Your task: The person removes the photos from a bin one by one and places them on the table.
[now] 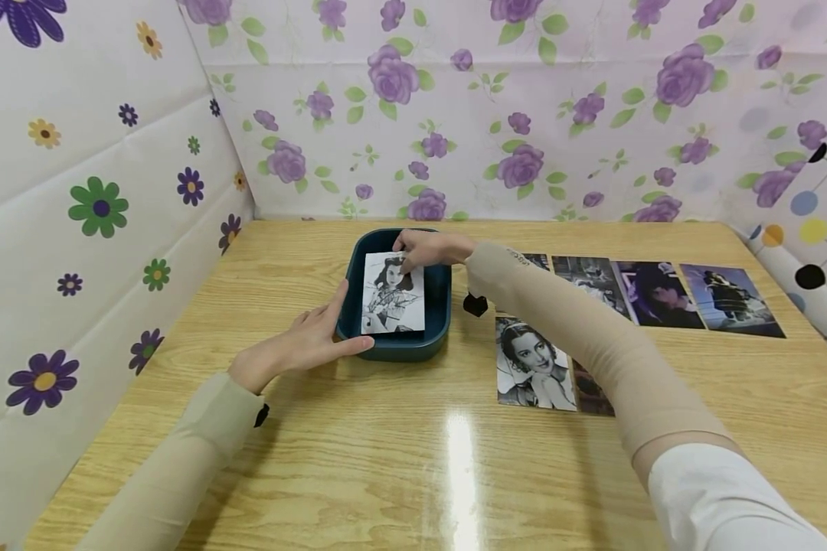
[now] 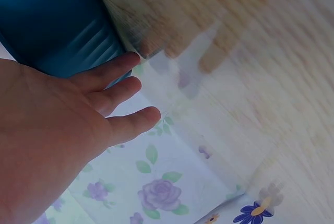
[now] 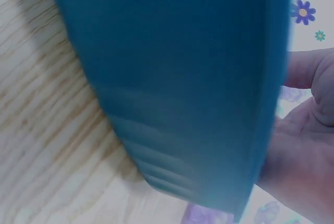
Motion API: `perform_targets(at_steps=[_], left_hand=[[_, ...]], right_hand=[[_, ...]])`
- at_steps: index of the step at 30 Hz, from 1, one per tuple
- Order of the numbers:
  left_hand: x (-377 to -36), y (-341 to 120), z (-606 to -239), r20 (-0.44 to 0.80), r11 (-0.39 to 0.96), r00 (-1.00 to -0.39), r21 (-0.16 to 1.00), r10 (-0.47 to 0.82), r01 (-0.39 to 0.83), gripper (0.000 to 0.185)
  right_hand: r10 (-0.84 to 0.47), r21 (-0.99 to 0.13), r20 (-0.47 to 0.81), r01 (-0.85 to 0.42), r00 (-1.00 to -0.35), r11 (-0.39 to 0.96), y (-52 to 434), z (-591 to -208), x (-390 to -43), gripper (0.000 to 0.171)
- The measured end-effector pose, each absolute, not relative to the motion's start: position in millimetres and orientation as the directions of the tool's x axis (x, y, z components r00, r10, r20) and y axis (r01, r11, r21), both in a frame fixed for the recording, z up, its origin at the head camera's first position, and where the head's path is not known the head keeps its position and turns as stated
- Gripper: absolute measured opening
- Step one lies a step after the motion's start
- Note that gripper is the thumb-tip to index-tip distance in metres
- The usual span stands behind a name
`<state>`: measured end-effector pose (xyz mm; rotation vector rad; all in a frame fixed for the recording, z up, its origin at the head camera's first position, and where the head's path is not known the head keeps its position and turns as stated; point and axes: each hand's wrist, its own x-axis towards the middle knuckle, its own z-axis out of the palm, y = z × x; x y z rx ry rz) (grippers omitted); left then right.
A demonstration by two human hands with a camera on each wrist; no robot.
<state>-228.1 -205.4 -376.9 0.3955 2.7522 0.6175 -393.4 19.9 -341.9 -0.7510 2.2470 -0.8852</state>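
A dark teal tray [image 1: 436, 337] stands on the wooden table [image 1: 400, 467] near the middle. In it lies a black-and-white photo [image 1: 393, 295] of a woman. My right hand [image 1: 420, 249] reaches over the tray's far rim and pinches the photo's top edge. My left hand [image 1: 310, 337] lies with straight fingers against the tray's left front wall. The left wrist view has the tray wall [image 2: 57, 25] beside my left fingers [image 2: 122, 96]. The right wrist view is filled by the tray's outer wall [image 3: 177, 83], with my right palm [image 3: 308, 156] at its right.
A row of photos [image 1: 661, 295] lies on the table to the right of the tray, and a black-and-white portrait [image 1: 531, 363] lies nearer me, partly under my right forearm. Floral panels [image 1: 524, 115] wall in the table at the back and on the left.
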Motion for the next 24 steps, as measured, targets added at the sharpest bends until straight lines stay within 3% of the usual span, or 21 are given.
perform_targets(at_steps=[15,24], left_hand=[[-229,-205,-376,-0.223,0.871,-0.922,0.452,0.316,0.190,0.111],[-228,-206,-377,-0.218,0.864,-0.920,0.463,0.326,0.197,0.111]], right_hand=[[-0.666,-0.806,-0.227,-0.247,-0.711,0.538,56,-304,-392,0.042],[-0.628,-0.791,-0.247,-0.221,-0.738,0.571,133,-283,-379,0.050]])
